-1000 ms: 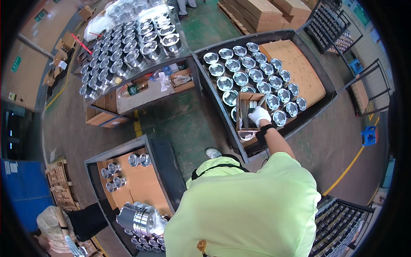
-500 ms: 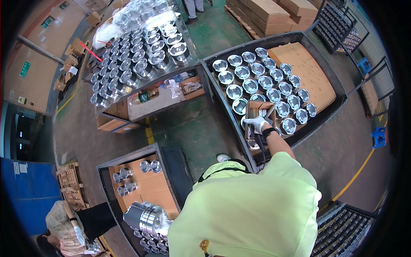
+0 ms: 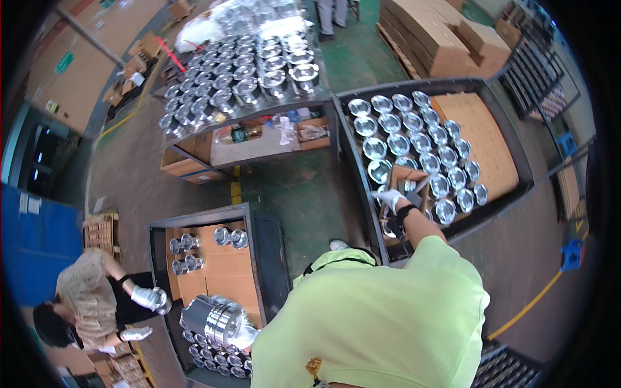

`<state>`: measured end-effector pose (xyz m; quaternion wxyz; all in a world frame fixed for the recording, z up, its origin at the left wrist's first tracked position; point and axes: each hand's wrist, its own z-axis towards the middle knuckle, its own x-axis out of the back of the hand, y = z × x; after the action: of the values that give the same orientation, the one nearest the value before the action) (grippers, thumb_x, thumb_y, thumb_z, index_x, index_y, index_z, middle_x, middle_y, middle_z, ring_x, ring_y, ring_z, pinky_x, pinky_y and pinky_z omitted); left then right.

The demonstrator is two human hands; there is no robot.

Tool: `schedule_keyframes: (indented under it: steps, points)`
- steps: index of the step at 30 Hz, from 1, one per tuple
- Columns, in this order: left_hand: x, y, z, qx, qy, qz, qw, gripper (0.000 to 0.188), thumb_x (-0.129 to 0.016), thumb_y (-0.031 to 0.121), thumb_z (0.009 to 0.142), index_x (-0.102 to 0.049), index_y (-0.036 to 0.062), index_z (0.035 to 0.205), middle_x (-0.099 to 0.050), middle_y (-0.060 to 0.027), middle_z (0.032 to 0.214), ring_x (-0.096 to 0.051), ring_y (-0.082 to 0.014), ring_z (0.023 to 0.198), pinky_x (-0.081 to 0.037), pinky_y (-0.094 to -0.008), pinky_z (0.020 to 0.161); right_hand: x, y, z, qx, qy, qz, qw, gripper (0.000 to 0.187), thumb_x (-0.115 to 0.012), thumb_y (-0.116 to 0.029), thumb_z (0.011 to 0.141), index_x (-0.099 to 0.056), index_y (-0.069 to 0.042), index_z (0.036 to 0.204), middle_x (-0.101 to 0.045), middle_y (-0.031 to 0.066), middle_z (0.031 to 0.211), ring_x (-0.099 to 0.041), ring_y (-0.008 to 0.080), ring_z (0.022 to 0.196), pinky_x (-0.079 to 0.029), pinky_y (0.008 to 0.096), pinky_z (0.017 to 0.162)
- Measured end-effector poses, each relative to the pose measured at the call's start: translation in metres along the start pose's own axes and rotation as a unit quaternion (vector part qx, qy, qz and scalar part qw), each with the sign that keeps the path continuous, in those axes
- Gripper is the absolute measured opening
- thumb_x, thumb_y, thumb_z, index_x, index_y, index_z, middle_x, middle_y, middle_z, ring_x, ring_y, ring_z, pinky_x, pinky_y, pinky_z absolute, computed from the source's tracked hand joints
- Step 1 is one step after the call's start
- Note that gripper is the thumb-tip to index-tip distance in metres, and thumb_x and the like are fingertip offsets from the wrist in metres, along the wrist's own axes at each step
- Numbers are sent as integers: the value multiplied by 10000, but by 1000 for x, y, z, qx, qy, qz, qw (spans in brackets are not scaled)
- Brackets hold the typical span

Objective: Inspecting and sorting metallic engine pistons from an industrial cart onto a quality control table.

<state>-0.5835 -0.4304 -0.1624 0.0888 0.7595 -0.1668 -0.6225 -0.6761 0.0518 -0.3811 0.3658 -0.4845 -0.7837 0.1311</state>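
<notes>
At the lower left, a large silver piston [image 3: 202, 317] lies tilted in my white-gloved left hand [image 3: 246, 335], closed around its ringed end; the fingers are partly hidden by it. To the right, my gloved right hand [image 3: 389, 199] is at the near side of a small open cardboard box [image 3: 409, 173], its fingers stretched out to the left. Grey objects sit in that box, their kind unclear. Just below this hand is a dark tool-like object [image 3: 396, 227]. Rows of upright pistons [image 3: 420, 142] stand around the box in the right cart [image 3: 446, 84].
A left cart [image 3: 249, 258], lined with cardboard, holds several pistons. Beside it a co-worker [image 3: 90, 291] holds a piston [image 3: 162, 301] in one gloved hand. Many pistons cover a metal table [image 3: 317, 97] ahead. Large cartons [image 3: 420, 32] stand beyond the right cart, and a blue stool [image 3: 572, 255] is at the right.
My view has shifted. The piston in my left hand has turned a little. My right hand's fingers point more to the left at the box. The co-worker has raised a piston towards the left cart.
</notes>
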Motion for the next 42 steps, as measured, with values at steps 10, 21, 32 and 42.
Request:
schedule_keyframes:
  steps: [10, 21, 32, 42]
  points:
    - [9, 2, -58, -144, 13, -70, 987, 651, -424, 600, 888, -515, 73, 1260, -592, -164, 1148, -585, -332, 963, -502, -518, 803, 7, 47, 13, -49, -49, 246, 967, 287, -757, -303, 763, -654, -38, 802, -612, 76, 701, -593, 197, 583, -471, 332, 501]
    - [52, -39, -255, -366, 143, -189, 900, 661, -421, 611, 884, -520, 72, 1254, -596, -166, 1141, -588, -336, 955, -504, -524, 793, 5, 46, 26, 162, 210, -317, 910, 301, -614, -122, 754, -562, 4, 1022, -616, 69, 747, -587, 224, 618, -474, 352, 542]
    - [55, -26, -406, -588, 258, -178, 746, 569, -436, 541, 906, -521, 107, 1264, -595, -128, 1140, -582, -287, 980, -492, -440, 818, -204, -126, -138, 385, 34, -387, 837, 393, -631, -260, 727, -633, -59, 1065, -680, 211, 934, -647, 395, 886, -513, 439, 796]
    - [92, -36, -490, -665, 139, -226, 698, 606, -656, 473, 824, -540, 72, 1263, -541, -47, 933, -532, -161, 779, -508, -275, 673, -466, -220, -242, 575, -195, -499, 619, 390, -611, -309, 758, -612, -32, 1033, -664, 239, 950, -638, 403, 913, -509, 462, 834]
